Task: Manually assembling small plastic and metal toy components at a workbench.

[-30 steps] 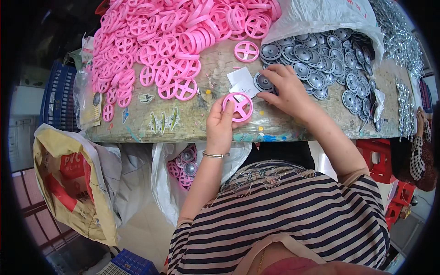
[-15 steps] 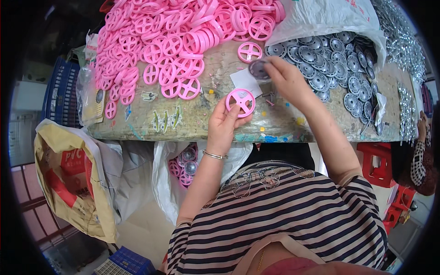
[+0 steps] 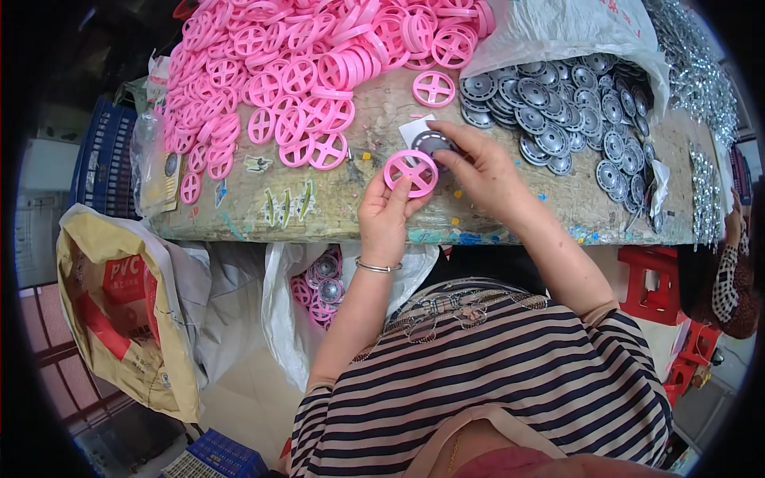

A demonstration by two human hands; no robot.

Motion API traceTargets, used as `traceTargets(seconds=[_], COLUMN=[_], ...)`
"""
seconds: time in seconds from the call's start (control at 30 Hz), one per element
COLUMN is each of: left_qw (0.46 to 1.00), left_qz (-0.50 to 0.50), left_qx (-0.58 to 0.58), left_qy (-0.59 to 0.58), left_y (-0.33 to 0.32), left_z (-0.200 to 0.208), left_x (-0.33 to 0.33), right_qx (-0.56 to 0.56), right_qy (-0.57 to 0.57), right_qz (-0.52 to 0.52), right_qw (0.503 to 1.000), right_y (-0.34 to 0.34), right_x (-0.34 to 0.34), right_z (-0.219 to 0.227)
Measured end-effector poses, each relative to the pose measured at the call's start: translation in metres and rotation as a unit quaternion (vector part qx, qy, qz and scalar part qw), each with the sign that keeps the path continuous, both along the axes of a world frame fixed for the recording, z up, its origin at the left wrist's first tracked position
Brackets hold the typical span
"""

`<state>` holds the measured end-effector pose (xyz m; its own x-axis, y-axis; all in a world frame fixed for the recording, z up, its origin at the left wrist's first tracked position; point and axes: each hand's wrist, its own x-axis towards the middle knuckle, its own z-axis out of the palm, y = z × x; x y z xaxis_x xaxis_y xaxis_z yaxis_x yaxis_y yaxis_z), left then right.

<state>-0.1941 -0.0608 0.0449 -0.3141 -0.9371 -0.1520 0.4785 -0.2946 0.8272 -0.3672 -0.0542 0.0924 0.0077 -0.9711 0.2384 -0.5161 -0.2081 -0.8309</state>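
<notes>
My left hand (image 3: 386, 217) is closed on a pink spoked plastic ring (image 3: 411, 174), its round face turned up above the table's near side. Just behind and to the right of it, my right hand (image 3: 482, 169) pinches a dark grey hubcap-like disc (image 3: 434, 143) by its edge. The ring overlaps the disc in view; whether they touch I cannot tell. Under the hands a small white paper (image 3: 415, 130) is partly covered. One loose pink ring (image 3: 433, 88) lies beyond them.
A big heap of pink rings (image 3: 299, 76) fills the far left of the table. Grey discs (image 3: 550, 103) spill from a white sack (image 3: 574, 32) on the right. Below the edge, an open white bag (image 3: 279, 319) holds rings with discs; a yellow-lined sack (image 3: 88, 303) stands left.
My right hand has brought the grey disc nearer and down to the left, beside the pink ring. The left hand with the ring has shifted slightly left.
</notes>
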Motion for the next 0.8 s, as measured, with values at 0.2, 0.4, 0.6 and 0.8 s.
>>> traceTargets(seconds=[0.2, 0.4, 0.6, 0.8], left_qw=[1.0, 0.999, 0.997, 0.995], left_qz=[0.018, -0.045, -0.065, -0.081], left_qx=[0.003, -0.011, -0.036, -0.057], left_qy=[-0.024, 0.003, -0.012, -0.024], left_y=[0.001, 0.001, 0.0, 0.0], left_z=[0.001, 0.005, 0.003, 0.001], left_x=[-0.001, 0.001, 0.009, 0.007], right_qx=[0.039, -0.108, 0.144, 0.196], right_qy=[-0.174, 0.111, -0.098, -0.118], right_qz=[-0.056, -0.018, 0.024, 0.013], right_qw=[0.982, 0.988, 0.984, 0.973], right_y=[0.0, 0.006, -0.004, 0.001], right_x=[-0.002, 0.01, 0.003, 0.002], right_z=[0.019, -0.017, -0.014, -0.015])
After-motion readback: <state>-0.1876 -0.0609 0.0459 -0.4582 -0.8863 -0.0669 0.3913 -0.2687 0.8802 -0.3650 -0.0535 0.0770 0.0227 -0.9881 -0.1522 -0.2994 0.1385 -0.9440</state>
